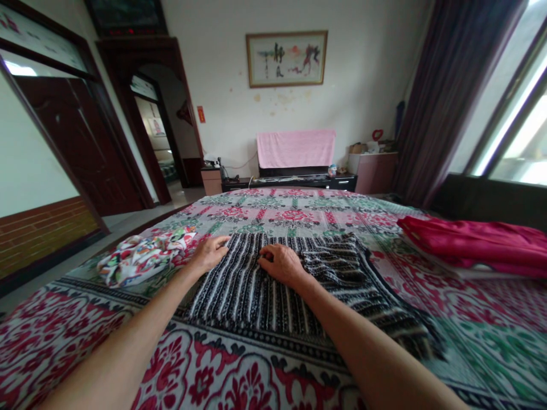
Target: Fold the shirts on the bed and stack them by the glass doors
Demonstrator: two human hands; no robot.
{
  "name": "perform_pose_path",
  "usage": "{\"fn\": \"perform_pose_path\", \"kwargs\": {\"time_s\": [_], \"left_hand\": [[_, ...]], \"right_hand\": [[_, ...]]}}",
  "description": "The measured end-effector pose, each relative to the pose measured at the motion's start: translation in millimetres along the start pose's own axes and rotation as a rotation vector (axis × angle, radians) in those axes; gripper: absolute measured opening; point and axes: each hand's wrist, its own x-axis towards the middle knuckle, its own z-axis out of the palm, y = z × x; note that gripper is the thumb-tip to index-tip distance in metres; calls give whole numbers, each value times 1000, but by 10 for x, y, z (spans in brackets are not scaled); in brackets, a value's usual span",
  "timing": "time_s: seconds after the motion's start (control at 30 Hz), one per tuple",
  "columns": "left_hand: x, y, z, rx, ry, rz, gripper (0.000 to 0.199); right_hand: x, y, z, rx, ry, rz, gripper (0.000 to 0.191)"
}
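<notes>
A black-and-white striped knit garment (245, 285) lies spread on the patterned bed cover, its left part fairly flat. Its right part is bunched and wrinkled, with one end trailing toward the near right. At the garment's far left corner, my left hand (210, 254) pinches the edge between thumb and fingers. My right hand (282, 263) rests near the middle of the far side, fingers curled and closed on the knit. The undersides of the fingers are partly hidden. To the left of my left hand lies a crumpled white cloth with colourful prints (143, 259).
The bed cover (252, 376) has red, green and grey floral patterns. Folded red fabric (474, 242) lies on a pale layer at the right. Beyond the bed, a pink cloth (296, 149) drapes over something on a low black cabinet (282, 183). A curtain (448, 97) hangs beside the window.
</notes>
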Motion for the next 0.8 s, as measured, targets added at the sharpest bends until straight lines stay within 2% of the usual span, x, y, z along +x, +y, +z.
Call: {"fn": "perform_pose_path", "kwargs": {"time_s": [0.2,0.4,0.6,0.8], "left_hand": [[-35,-5,53,209,-2,3,37],[-67,52,54,363,26,3,40],[-76,-52,168,370,42,71,43],[-38,-157,222,324,60,199,45]], "right_hand": [[-1,12,13,-38,-11,-21,26],[-1,4,7,-43,-12,-11,26],[-17,-10,-11,-57,-19,-14,26],[-48,-20,-19,-83,-11,-29,27]]}}
